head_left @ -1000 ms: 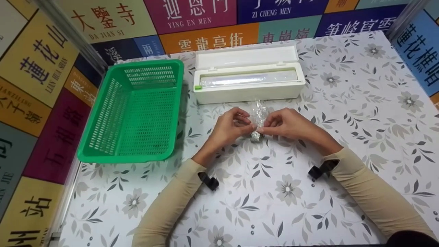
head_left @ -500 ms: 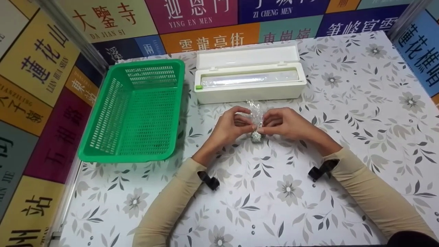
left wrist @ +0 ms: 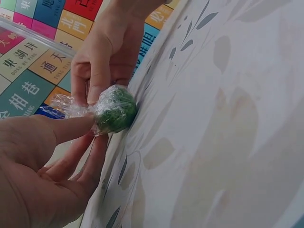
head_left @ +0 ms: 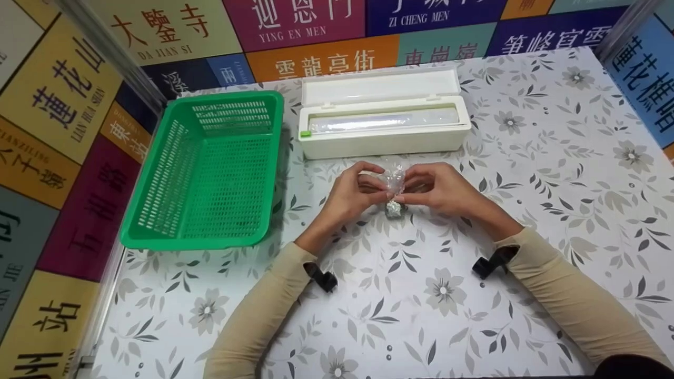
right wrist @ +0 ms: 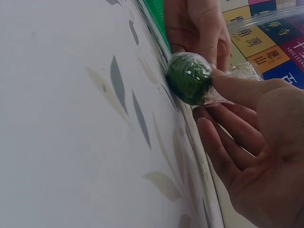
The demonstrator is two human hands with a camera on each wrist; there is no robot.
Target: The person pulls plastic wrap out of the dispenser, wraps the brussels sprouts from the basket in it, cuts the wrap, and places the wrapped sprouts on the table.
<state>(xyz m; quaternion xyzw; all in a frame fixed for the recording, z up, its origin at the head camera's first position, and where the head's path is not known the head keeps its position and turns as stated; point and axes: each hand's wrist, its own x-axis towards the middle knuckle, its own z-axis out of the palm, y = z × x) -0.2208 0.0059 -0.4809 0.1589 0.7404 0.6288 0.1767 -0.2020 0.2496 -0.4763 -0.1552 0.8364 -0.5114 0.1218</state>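
Note:
A small round green item [left wrist: 118,114] wrapped in clear cling film sits on the table; its exact kind is hidden by the wrap. In the head view, the gathered film [head_left: 395,176] stands up above it. My left hand [head_left: 350,190] pinches the film's neck from the left between thumb and fingers. Opposite it, my right hand [head_left: 443,188] pinches the same neck, the two thumbs almost meeting. From the right wrist view, the green ball [right wrist: 188,80] looks smooth and tightly covered, with loose film trailing beyond the fingers.
Behind the hands is a long white cling film box [head_left: 384,142], lid raised, a film roll [head_left: 379,120] inside and a green slider [head_left: 305,133] at its left end. A green perforated basket [head_left: 197,243] stands to the left. The floral-patterned tabletop [head_left: 442,337] meets printed walls.
The loose film above the fingers has shifted and now shows shorter, bunched between the hands. Both hands stay nearly in place, with small finger movements; box and basket are unmoved.

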